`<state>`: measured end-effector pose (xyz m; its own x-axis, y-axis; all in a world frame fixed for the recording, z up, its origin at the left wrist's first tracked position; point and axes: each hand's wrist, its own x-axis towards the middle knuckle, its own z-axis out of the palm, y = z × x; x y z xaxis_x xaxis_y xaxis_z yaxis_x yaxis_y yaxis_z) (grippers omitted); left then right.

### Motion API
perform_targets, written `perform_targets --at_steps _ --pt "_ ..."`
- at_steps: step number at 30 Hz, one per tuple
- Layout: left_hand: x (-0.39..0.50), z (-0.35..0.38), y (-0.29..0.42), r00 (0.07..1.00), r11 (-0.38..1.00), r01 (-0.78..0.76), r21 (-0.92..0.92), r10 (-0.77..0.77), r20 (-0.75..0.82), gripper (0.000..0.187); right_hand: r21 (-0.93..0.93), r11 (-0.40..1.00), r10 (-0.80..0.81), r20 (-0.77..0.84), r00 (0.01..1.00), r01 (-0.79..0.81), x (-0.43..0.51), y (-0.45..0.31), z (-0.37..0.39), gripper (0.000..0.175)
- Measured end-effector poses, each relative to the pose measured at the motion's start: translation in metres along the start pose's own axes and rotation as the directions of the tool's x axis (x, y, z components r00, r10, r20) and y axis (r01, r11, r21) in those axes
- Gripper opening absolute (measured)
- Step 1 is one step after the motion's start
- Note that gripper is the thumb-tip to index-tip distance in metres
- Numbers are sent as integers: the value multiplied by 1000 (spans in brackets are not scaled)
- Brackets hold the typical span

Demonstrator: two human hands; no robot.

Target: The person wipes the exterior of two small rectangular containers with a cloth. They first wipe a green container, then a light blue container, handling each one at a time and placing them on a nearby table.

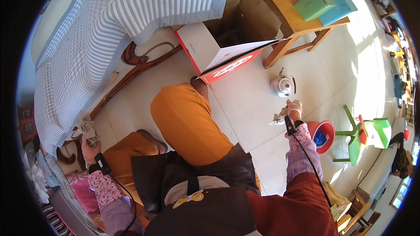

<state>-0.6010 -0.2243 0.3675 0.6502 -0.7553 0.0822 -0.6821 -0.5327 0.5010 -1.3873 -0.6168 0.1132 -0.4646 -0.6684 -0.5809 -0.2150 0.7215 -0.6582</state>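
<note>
At the left, my left hand (90,150) grips a crumpled greyish cloth (88,129). It is beside the carved wooden frame (108,96) of a sofa draped with a grey-and-white striped cover (131,9). Out to the right, my right hand (294,106) is closed around a crumpled off-white cloth (278,118), held over the tiled floor. It looks covered by a thin, pale glove. Just beyond that hand stands a metal kettle (283,86) with a dark lid knob. My legs in orange trousers (187,121) are bent between the two hands.
An open cardboard box (203,46) stands ahead, beside a wooden stool (282,9) bearing a green tin (315,3) and a blue tin (343,5). A red bucket (329,129) with something blue inside and a green plastic chair (354,144) are to the right.
</note>
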Motion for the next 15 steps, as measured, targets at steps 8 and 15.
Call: perform_targets --at_steps 8,15 --pt "-13 -16 -14 995 998 65 0 -65 -71 48 -837 -159 -300 546 783 523 127 18 -6 14" --pt "-7 -17 -1 986 984 164 63 -162 -29 45 -837 304 -53 461 886 454 138 6 8 36"
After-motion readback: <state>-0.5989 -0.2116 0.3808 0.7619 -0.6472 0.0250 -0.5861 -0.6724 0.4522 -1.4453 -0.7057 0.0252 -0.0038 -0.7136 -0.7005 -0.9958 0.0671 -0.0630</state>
